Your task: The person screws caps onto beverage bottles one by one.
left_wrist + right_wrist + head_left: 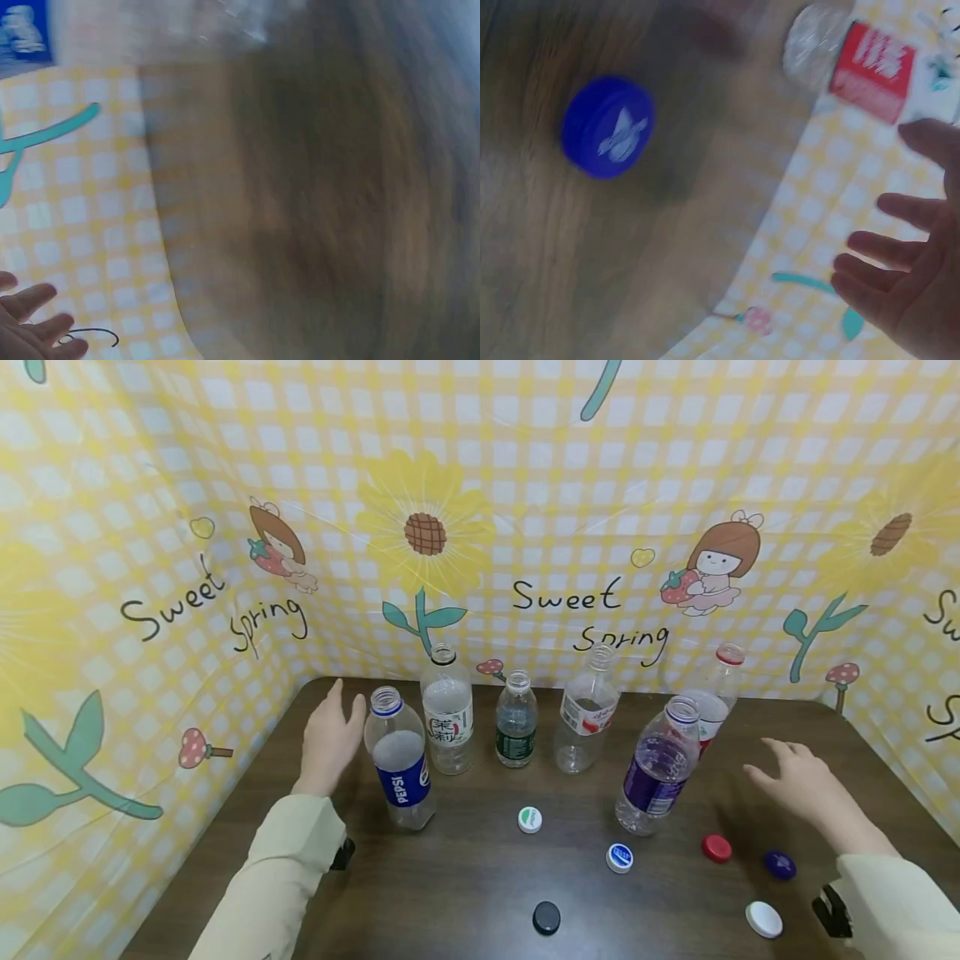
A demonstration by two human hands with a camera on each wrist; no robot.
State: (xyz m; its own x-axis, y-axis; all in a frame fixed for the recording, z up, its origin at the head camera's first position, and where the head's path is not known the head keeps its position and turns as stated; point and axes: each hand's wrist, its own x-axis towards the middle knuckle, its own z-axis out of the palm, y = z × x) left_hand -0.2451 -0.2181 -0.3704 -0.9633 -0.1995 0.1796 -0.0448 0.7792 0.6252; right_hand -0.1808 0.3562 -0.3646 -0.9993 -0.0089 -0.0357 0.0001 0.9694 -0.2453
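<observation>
Room to move, I saw: bare bench (442, 893) around seven o'clock, its far edge stretching from ten to two. The left hand (330, 743) was at ten, fingers extended, empty, just beside the Pepsi bottle (401, 752). The right hand (813, 789), at three, spread empty fingers, red-ringed bottle (722, 683) at its ten o'clock, blue-violet cap (780, 864) at its seven.

In the head view, the checked cloth (525, 485) is lit brightly and evenly, and its pattern is stretched somewhat toward the edges. A pale sheen is reflected by the dark table (450, 893). In the left wrist view, the table is smeared strongly by blur. In the right wrist view, the blue cap (607, 127) is softened slightly, and soft shadow is seen beside it.
</observation>
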